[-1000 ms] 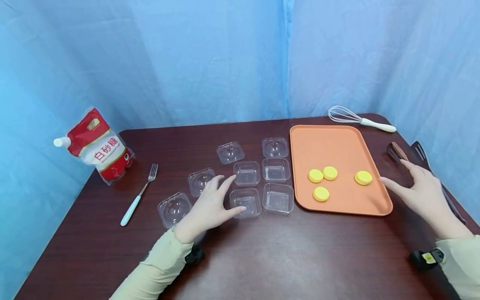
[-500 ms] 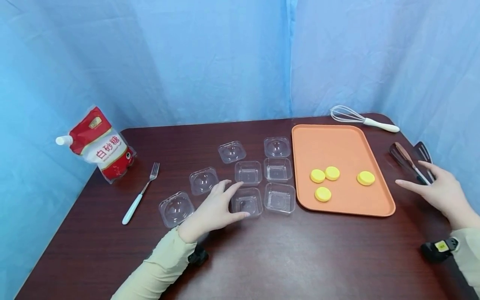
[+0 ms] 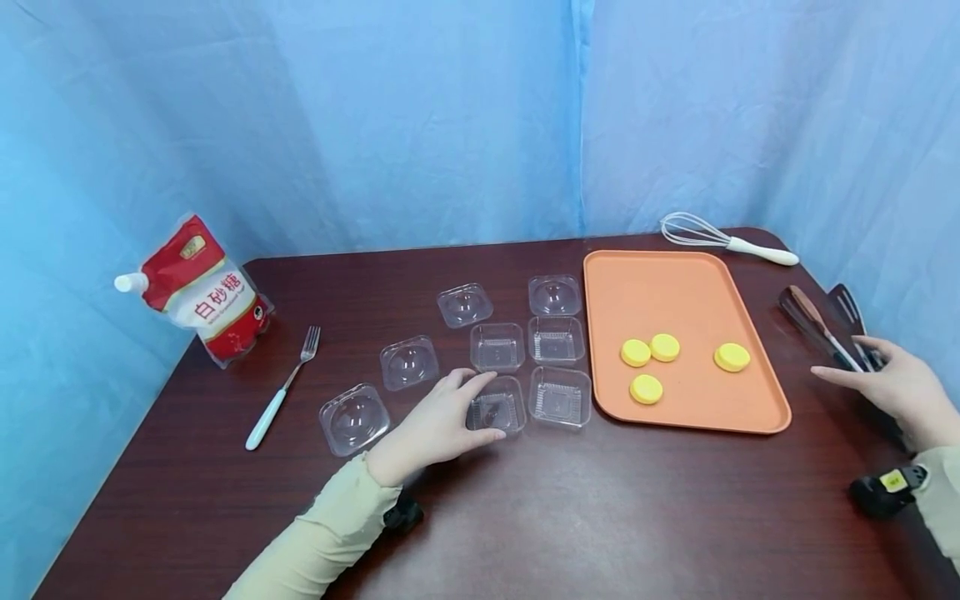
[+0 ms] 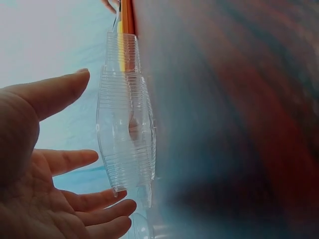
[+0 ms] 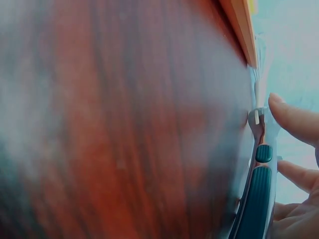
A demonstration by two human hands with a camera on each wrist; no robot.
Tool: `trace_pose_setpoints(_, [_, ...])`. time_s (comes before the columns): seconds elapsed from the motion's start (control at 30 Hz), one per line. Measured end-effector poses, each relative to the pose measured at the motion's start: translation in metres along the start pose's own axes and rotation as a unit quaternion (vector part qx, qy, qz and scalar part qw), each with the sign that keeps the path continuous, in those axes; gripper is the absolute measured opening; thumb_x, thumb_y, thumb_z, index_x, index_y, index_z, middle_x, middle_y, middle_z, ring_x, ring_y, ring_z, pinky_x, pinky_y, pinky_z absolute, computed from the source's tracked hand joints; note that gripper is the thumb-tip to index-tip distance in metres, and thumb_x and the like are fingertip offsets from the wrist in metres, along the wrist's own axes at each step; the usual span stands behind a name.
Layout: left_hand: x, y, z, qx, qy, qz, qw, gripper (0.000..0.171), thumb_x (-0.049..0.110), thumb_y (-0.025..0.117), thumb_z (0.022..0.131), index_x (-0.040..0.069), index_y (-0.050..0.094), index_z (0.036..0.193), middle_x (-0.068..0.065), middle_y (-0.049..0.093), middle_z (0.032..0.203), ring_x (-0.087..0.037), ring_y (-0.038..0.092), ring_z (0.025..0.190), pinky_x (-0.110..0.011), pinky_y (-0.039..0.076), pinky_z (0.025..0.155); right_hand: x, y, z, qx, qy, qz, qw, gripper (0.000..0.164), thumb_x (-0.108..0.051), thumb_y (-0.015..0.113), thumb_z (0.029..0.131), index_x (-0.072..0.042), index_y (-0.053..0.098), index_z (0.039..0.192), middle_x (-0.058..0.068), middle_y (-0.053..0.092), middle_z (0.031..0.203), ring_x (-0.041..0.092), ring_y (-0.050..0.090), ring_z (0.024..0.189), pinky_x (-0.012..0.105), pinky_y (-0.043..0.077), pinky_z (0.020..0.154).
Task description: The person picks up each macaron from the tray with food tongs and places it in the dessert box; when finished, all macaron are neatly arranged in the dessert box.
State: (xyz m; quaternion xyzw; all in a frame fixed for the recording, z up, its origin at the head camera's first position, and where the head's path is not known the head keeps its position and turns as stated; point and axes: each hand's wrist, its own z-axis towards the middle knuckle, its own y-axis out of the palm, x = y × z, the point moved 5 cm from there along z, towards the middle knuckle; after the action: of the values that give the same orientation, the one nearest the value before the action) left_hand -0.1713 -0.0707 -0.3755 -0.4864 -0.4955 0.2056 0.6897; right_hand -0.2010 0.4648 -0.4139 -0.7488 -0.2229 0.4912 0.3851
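Observation:
My left hand (image 3: pixel 438 429), fingers spread, reaches around the near-left corner of a clear plastic container (image 3: pixel 497 407). In the left wrist view the thumb (image 4: pixel 60 93) stands apart from the container (image 4: pixel 127 129); whether the lower fingertips touch it I cannot tell. My right hand (image 3: pixel 903 387) hovers over utensils at the table's right side, thumb and fingers apart. Beside it lie a brown-and-black-headed utensil (image 3: pixel 813 312) with metal arms and a black slotted turner (image 3: pixel 847 307). In the right wrist view a teal-gripped handle (image 5: pixel 261 199) stands in front of the fingers, partly hiding them.
An orange tray (image 3: pixel 652 279) bears several yellow discs (image 3: pixel 647 389). More clear containers (image 3: pixel 558 396) and domed lids (image 3: pixel 354 419) lie left of it. A whisk (image 3: pixel 727 240) lies behind, a fork (image 3: pixel 283 387) and a sugar pouch (image 3: pixel 210 292) at left.
My right hand has moved right, from the tray's edge to the utensils. The left hand has shifted slightly right and nearer the front-left container. The tray and containers stay as they were.

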Motion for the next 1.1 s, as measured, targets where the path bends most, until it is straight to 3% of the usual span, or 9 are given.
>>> trace_pose_setpoints(0.13, [0.0,0.002,0.001,-0.009,0.003,0.003,1.0,0.071,0.037,0.076,0.078,0.01,0.048,0.138,-0.014,0.052,0.123,-0.029,0.054,0.112,-0.043,0.046,0.095,0.009,-0.001,0.007,0.008,-0.01,-0.012,1.0,0.101,-0.05,0.059,0.087,0.011,0.005,0.146,0.047,0.021,0.133,0.055,0.038,0.105,0.068,0.04,0.083])
trace_pose_setpoints(0.37, [-0.001,0.001,0.002,-0.01,0.01,0.003,0.9999,0.069,0.035,0.077,0.077,0.009,0.05,0.136,-0.013,0.055,0.118,-0.026,0.056,0.108,-0.041,0.046,0.094,0.008,-0.006,0.007,0.024,-0.003,-0.026,0.999,0.077,-0.031,0.057,0.093,0.013,0.018,0.143,0.047,0.016,0.138,0.06,0.03,0.116,0.067,0.036,0.091])
trace_pose_setpoints(0.57, [-0.002,0.001,0.004,-0.014,0.005,-0.007,0.9999,0.071,0.035,0.078,0.076,0.008,0.05,0.136,-0.013,0.056,0.117,-0.025,0.059,0.103,-0.041,0.048,0.092,0.006,-0.007,0.007,0.037,0.002,-0.036,0.999,0.071,-0.022,0.058,0.092,0.015,0.022,0.141,0.048,0.02,0.137,0.06,0.032,0.116,0.065,0.038,0.091])
trace_pose_setpoints(0.83, [-0.005,0.004,0.005,-0.018,0.0,-0.015,0.9997,0.073,0.036,0.078,0.076,0.007,0.05,0.136,-0.011,0.055,0.123,-0.026,0.06,0.104,-0.042,0.049,0.091,0.013,-0.006,0.014,0.054,-0.016,-0.03,0.998,0.07,-0.023,0.06,0.089,0.013,0.029,0.14,0.048,0.034,0.127,0.055,0.046,0.101,0.055,0.048,0.072])
trace_pose_setpoints(1.1, [-0.008,0.004,0.007,-0.016,0.002,-0.018,0.9997,0.074,0.036,0.08,0.073,0.007,0.051,0.135,-0.01,0.056,0.122,-0.024,0.06,0.106,-0.041,0.048,0.092,-0.002,-0.001,0.007,0.058,-0.079,-0.001,0.995,0.073,-0.037,0.055,0.093,0.006,0.025,0.144,0.044,0.032,0.133,0.057,0.039,0.11,0.06,0.045,0.073])
